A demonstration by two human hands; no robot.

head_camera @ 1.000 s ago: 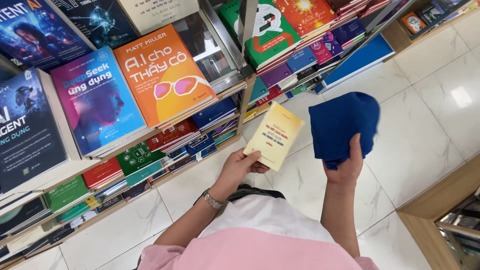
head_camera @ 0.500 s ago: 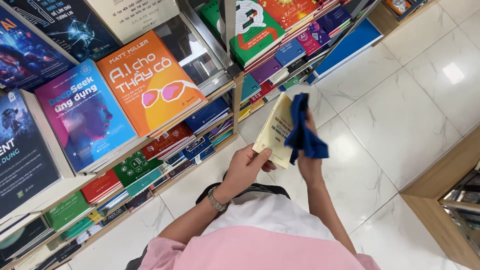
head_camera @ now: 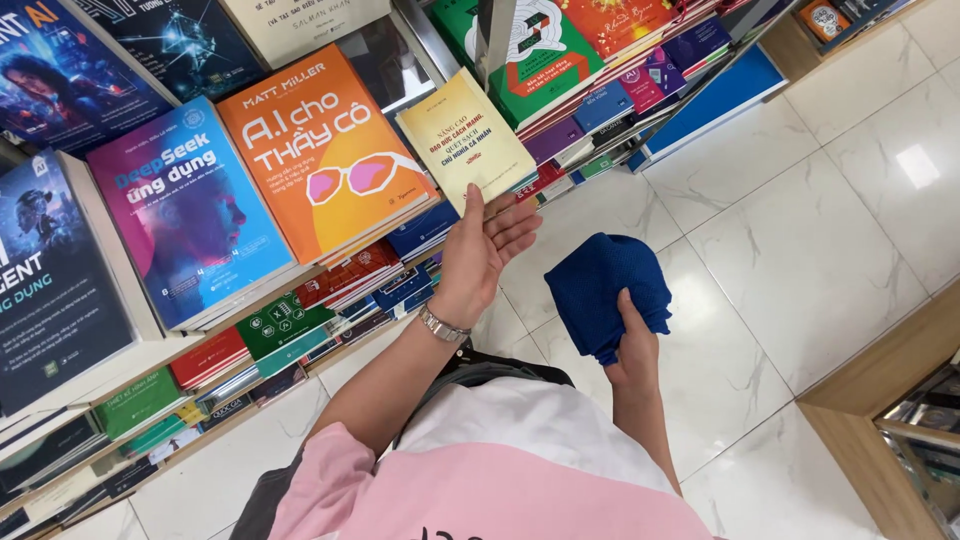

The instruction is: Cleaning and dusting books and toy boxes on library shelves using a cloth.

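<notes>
Above a white marble floor [head_camera: 800, 220], the pale yellow book [head_camera: 465, 135] now rests on the tilted display shelf [head_camera: 440, 60] at upper centre, the left hand [head_camera: 480, 255] open-fingered at its lower edge, no longer gripping, while the right hand [head_camera: 635, 345] clutches a bunched blue cloth [head_camera: 600, 285] lower down.

Open tiled floor [head_camera: 800, 230] to right of bookshelf [head_camera: 455, 190], free passage there. Shelf front packed w/ face-out books; orange book [head_camera: 320, 150] just left of yellow book [head_camera: 465, 140], green book [head_camera: 540, 55] just right, metal upright [head_camera: 493, 35] above. Wooden cabinet [head_camera: 880, 400] blocked lower right corner.
</notes>
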